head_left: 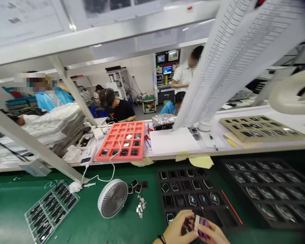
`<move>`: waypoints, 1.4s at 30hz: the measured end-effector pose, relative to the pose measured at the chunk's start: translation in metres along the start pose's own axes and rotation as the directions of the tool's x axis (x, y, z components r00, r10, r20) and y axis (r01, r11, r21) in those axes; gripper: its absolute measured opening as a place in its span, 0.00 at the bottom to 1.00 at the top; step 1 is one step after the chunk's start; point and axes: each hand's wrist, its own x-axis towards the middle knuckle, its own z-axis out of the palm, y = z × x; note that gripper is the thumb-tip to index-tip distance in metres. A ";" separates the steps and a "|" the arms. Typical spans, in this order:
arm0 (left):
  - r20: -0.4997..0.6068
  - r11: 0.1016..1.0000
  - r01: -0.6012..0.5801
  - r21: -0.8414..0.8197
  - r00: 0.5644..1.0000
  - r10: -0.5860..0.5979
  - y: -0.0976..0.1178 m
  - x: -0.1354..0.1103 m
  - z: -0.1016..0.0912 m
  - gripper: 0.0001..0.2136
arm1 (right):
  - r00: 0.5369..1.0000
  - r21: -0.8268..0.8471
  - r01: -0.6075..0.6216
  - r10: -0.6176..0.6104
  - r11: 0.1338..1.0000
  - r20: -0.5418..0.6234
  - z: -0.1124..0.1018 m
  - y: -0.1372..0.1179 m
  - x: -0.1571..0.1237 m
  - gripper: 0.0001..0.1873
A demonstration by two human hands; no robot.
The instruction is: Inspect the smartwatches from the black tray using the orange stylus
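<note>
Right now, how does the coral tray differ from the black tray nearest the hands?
The coral tray sits on the white shelf, the black tray on the green mat. The coral tray's cells are mostly empty, while the black tray's hold more pieces. The coral tray is bright, the black tray dark. Both are gridded compartment trays.

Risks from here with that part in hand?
The small purple-and-white part held between the left hand and right hand is right over the black foam tray. A slip could drop it onto the watch-like casings there. The loose metal clips on the green mat lie unsecured beside the desk fan, so they might scatter if it's running.
</note>
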 end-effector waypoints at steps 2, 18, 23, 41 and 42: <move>0.048 0.995 -0.019 0.095 0.999 0.015 0.008 0.002 0.000 0.32 | 0.999 0.053 0.042 -0.042 0.998 0.001 0.004 -0.003 -0.006 0.22; 0.202 0.973 -0.089 0.211 0.978 0.046 -0.001 0.032 0.021 0.26 | 0.995 0.238 0.014 -0.038 0.971 0.097 -0.017 0.017 -0.025 0.20; 0.155 0.964 -0.106 0.242 0.985 0.069 -0.005 0.041 0.023 0.25 | 0.993 0.208 0.022 -0.045 0.978 0.107 -0.026 0.015 -0.018 0.19; -0.040 0.682 0.056 0.729 0.998 -0.039 -0.100 0.093 0.058 0.23 | 0.854 -0.490 0.323 -0.473 0.810 -0.219 -0.114 0.014 0.101 0.19; -0.040 0.660 0.051 0.750 0.999 -0.031 -0.103 0.086 0.055 0.23 | 0.837 -0.533 0.339 -0.507 0.775 -0.205 -0.114 0.016 0.103 0.19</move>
